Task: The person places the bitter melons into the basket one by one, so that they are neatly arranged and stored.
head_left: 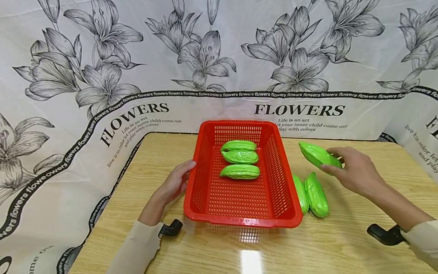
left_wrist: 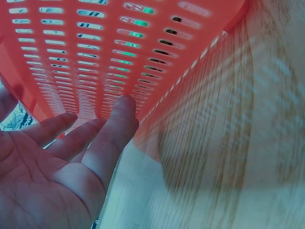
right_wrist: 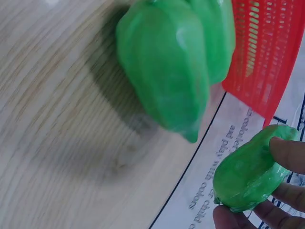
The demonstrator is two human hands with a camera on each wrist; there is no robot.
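Note:
A red plastic basket [head_left: 236, 222] with slotted walls stands on the table, holding a row of green bitter gourds [head_left: 240, 172] laid crosswise. My left hand [head_left: 175, 180] is at its left side; in the left wrist view the loosely extended fingers [left_wrist: 125, 107] touch the outer wall. To the right of the basket, my right hand [head_left: 356, 167] grips one glossy green bitter gourd [head_left: 316, 156] above the table, thumb on one side and fingers on the other. Two more bitter gourds [head_left: 316, 196] lie beside the basket's right wall, one partly hidden by it.
The wood-grain table [head_left: 212, 251] reaches back to a white flower-printed cloth [head_left: 219, 110] that hangs behind and at both sides. Black camera mounts [head_left: 386, 234] jut from both wrists.

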